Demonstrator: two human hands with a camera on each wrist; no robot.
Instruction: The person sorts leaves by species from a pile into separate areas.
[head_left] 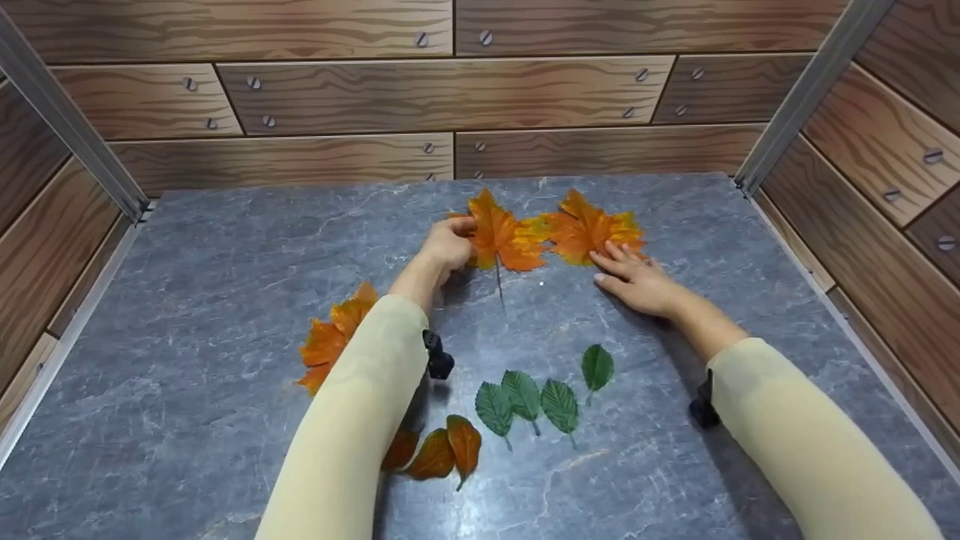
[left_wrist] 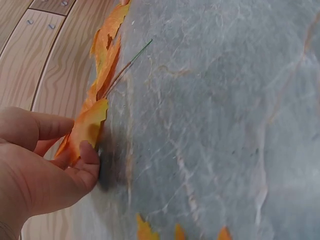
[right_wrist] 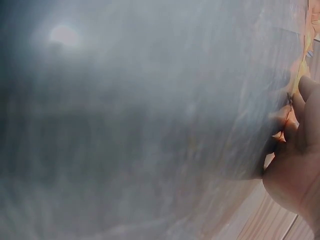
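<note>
At the far side of the table, my left hand [head_left: 450, 244] pinches the left edge of an orange maple leaf [head_left: 492, 231]. In the left wrist view the thumb and fingers bend round the edge of this leaf [left_wrist: 89, 125], and its thin stem points away from the hand. A second maple leaf [head_left: 581, 225], orange and yellow, lies just to the right, its edge meeting the first one. My right hand [head_left: 641, 286] rests on that leaf's lower right part with fingers spread and fairly straight. The right wrist view catches this hand [right_wrist: 297, 150] only at its edge.
Green leaves [head_left: 559, 405], several of them, lie at the middle front. Left of them are reddish-brown leaves [head_left: 463, 444], partly behind my left sleeve. Another orange maple leaf [head_left: 326, 346] is half hidden by that arm. Wood-patterned walls [head_left: 442, 94] bound the grey marbled table [head_left: 187, 315].
</note>
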